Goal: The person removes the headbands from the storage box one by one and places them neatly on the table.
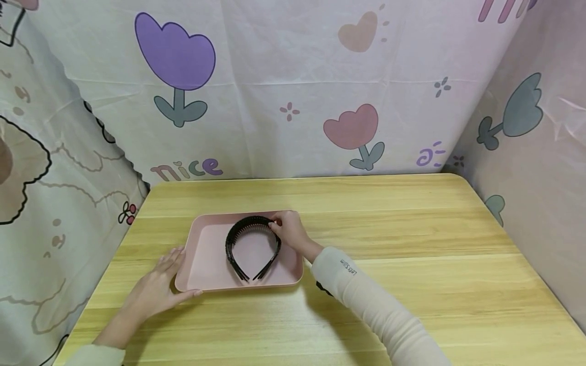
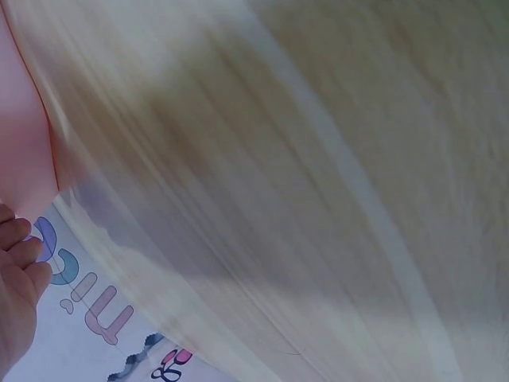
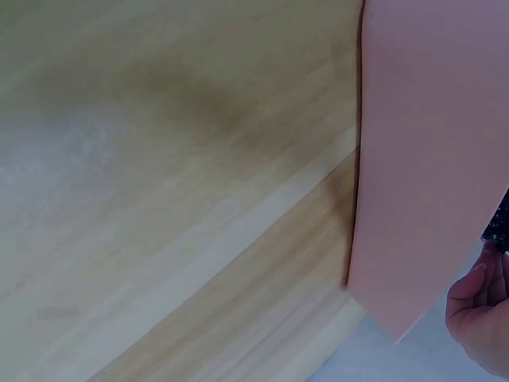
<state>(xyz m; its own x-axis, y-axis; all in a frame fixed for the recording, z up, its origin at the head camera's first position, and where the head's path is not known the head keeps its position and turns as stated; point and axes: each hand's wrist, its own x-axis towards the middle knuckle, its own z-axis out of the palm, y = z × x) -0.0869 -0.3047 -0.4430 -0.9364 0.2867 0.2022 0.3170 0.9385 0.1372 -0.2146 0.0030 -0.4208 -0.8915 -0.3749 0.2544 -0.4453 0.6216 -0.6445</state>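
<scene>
A black headband (image 1: 251, 220) with small comb teeth along its inner edge is in a pink rectangular tray (image 1: 203, 254), its two ends toward the tray's front side. My right hand (image 1: 295, 233) pinches the headband's upper right part between thumb and fingers. Only a dark piece of the headband (image 3: 499, 225) shows past the tray wall in the right wrist view. At the tray's front left corner, my left hand (image 1: 155, 284) rests with fingers extended along the left side and thumb along the front edge. The left wrist view catches just its fingers beside the tray's outer wall (image 2: 20, 119).
The tray stands on a light wooden table (image 1: 389, 229), left of its middle. Behind the table hangs a white cloth (image 1: 265, 61) printed with flowers and hearts. More printed cloth (image 1: 68, 203) closes off the left side, and another (image 1: 545, 168) the right.
</scene>
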